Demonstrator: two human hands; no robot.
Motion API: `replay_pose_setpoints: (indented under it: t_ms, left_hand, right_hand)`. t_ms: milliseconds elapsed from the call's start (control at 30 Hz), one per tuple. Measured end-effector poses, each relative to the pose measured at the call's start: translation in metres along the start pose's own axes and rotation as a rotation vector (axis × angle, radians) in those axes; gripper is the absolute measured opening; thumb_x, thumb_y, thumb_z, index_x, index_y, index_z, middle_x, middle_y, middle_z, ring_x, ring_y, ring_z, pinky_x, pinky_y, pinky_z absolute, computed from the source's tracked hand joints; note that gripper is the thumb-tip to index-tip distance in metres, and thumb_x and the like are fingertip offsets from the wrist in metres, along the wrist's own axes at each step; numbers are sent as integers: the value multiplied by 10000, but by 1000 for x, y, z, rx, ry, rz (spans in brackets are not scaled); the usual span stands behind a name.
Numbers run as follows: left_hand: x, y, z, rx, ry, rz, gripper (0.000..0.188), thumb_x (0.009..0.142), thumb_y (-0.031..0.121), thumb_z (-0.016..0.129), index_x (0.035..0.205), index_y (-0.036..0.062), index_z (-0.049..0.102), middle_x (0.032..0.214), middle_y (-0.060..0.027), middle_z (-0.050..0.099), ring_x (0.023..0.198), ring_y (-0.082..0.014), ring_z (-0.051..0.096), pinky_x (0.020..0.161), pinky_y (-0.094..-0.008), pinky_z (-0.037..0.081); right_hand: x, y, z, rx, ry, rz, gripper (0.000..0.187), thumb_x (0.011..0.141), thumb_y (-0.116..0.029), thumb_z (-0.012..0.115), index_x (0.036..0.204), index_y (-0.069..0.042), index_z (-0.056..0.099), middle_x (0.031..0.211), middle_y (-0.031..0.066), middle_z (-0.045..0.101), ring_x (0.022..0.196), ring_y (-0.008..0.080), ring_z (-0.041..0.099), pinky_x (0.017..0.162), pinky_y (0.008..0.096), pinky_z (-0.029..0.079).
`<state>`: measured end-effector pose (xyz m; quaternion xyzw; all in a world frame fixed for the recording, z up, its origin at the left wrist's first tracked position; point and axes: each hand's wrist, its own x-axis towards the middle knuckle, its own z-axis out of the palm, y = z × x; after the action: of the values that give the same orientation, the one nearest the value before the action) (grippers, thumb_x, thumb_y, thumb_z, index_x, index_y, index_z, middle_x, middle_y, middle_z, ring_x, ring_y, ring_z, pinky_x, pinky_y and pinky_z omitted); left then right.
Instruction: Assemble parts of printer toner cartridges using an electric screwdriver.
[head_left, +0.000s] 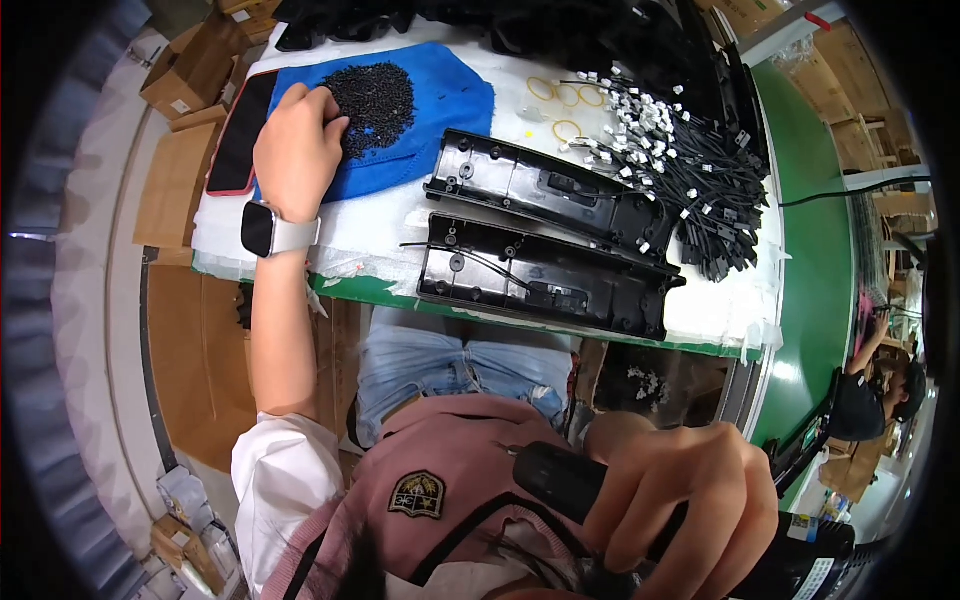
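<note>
My left hand (300, 145), with a watch on the wrist, is at a pile of small black screws (375, 100) on a blue cloth (462, 95). Its fingers are curled in and pressed together; whatever they pinch is too small to make out. Close to my chest at the lower right, my right hand (690, 495) is wrapped round a black electric screwdriver (560, 482), its thin bit pointing left. Two long black plastic housings (515, 185) lie open side up in front of me. In the nearer housing (480, 278), a thin black cable runs to a small fitted part.
A heap of black cables (715, 210) with white connectors lies right of the housings, near yellowish rubber bands (567, 130). A red-edged phone (238, 145) lies left of the cloth. Black parts (560, 30) line the far side. Cardboard boxes (190, 75) stand left; another person (885, 390) is at right.
</note>
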<state>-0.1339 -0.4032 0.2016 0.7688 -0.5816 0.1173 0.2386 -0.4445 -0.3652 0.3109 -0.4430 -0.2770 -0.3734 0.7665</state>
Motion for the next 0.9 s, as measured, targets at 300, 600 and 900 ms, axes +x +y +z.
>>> replay_pose_setpoints:
  t_ms: [300, 600, 900]
  left_hand:
    - [2, 6, 5, -146, 150, 57, 113, 840, 106, 618, 855, 8, 673, 790, -139, 584, 669, -331, 589, 608, -380, 476]
    - [-11, -3, 4, -130, 201, 40, 91, 813, 58, 623, 863, 7, 680, 778, -124, 599, 645, -285, 602, 596, -339, 481]
    - [-80, 110, -36, -1252, -536, 284, 84, 755, 16, 680, 839, 25, 687, 706, -87, 626, 610, -212, 585, 557, -290, 454]
  right_hand:
    - [-7, -7, 5, -283, 166, -10, 14, 838, -36, 632, 825, -38, 624, 870, 139, 663, 541, 192, 533, 505, 292, 478]
    - [-17, 0, -20, -281, -19, -93, 290, 777, -73, 740, 966, -1, 534, 648, 150, 637, 426, 209, 561, 403, 314, 491]
    - [-33, -18, -32, -311, 421, -535, 354, 829, -247, 707, 998, -53, 465, 598, 56, 584, 397, 132, 534, 437, 292, 481]
